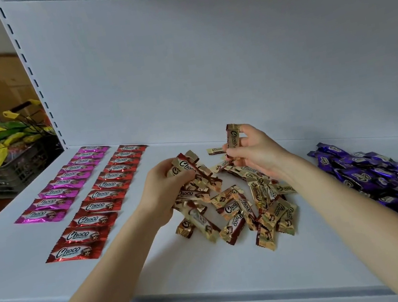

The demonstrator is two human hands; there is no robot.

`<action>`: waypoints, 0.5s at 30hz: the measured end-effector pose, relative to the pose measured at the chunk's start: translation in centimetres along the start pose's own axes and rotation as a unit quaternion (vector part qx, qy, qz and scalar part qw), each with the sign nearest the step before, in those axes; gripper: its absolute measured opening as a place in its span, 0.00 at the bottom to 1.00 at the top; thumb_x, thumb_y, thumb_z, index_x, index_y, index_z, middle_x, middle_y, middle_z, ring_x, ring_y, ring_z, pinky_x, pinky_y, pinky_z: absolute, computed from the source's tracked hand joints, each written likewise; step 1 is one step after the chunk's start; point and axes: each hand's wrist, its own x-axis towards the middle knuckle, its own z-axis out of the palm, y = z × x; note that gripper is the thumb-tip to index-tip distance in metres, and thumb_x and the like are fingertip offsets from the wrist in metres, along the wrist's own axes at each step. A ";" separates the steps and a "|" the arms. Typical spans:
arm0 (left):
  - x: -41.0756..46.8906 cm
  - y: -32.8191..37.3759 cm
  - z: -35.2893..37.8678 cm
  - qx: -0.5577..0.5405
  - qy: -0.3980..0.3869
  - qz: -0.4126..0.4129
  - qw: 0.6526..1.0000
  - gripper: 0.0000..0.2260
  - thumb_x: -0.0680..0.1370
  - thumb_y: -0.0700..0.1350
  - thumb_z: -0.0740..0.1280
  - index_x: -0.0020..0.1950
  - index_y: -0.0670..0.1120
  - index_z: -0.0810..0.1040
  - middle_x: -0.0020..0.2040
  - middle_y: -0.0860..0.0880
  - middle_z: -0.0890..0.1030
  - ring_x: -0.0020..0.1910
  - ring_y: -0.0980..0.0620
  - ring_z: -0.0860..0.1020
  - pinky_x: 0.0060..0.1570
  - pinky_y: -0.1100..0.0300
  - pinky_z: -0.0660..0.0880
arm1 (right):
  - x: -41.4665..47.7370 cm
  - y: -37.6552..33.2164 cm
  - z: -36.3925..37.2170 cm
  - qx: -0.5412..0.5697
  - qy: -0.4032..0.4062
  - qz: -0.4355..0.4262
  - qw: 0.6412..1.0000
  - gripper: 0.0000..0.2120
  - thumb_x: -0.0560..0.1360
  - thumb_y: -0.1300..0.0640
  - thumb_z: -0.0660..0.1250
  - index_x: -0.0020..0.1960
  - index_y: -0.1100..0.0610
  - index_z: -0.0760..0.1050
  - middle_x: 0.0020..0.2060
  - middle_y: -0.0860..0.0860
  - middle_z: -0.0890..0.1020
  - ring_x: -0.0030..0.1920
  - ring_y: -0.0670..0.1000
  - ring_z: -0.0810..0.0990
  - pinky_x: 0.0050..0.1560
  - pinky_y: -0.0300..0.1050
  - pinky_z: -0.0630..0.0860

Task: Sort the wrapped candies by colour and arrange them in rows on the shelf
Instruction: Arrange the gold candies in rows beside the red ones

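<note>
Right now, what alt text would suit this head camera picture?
Two hands sort gold candies on a white shelf: the left hand clutches several, the right hand lifts one. Pink row and red row lie left, purple pile right.

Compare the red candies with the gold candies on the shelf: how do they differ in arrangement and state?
The red candies lie flat in one neat row, untouched; the gold candies sit in a loose overlapping pile. Several gold ones are held in the left hand and one in the right hand; no red ones are. Both show "Choco" print.
</note>
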 end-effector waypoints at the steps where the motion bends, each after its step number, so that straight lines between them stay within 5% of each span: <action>1: 0.0 0.2 0.1 -0.022 0.005 -0.009 1.000 0.04 0.75 0.32 0.66 0.47 0.40 0.76 0.33 0.44 0.82 0.28 0.49 0.81 0.24 0.62 0.76 | 0.3 -0.1 0.1 -0.019 0.006 -0.014 1.000 0.19 0.74 0.70 0.64 0.61 0.57 0.65 0.44 0.55 0.80 0.40 0.51 0.79 0.35 0.39 0.73; 5: 0.9 1.1 0.4 -0.077 0.040 -0.014 0.996 0.09 0.74 0.31 0.65 0.50 0.43 0.75 0.36 0.42 0.80 0.25 0.51 0.79 0.20 0.66 0.71 | 1.3 -0.5 0.2 -0.032 0.031 -0.040 0.998 0.15 0.73 0.67 0.67 0.58 0.63 0.70 0.40 0.54 0.81 0.35 0.47 0.80 0.33 0.35 0.75; 9: 1.7 0.7 0.7 -0.111 0.052 -0.039 0.992 0.11 0.75 0.32 0.65 0.56 0.41 0.74 0.40 0.40 0.80 0.30 0.46 0.80 0.27 0.60 0.78 | 2.1 -0.5 0.1 0.011 0.014 -0.035 0.999 0.11 0.75 0.66 0.64 0.57 0.60 0.70 0.39 0.55 0.78 0.35 0.48 0.83 0.41 0.41 0.79; 15: 1.7 0.1 0.1 -0.141 0.041 -0.083 0.986 0.03 0.76 0.33 0.63 0.49 0.38 0.73 0.33 0.42 0.78 0.25 0.48 0.78 0.21 0.62 0.74 | 3.5 -0.2 0.5 0.027 0.009 -0.019 0.999 0.08 0.79 0.61 0.60 0.58 0.57 0.72 0.39 0.55 0.78 0.31 0.47 0.80 0.31 0.36 0.75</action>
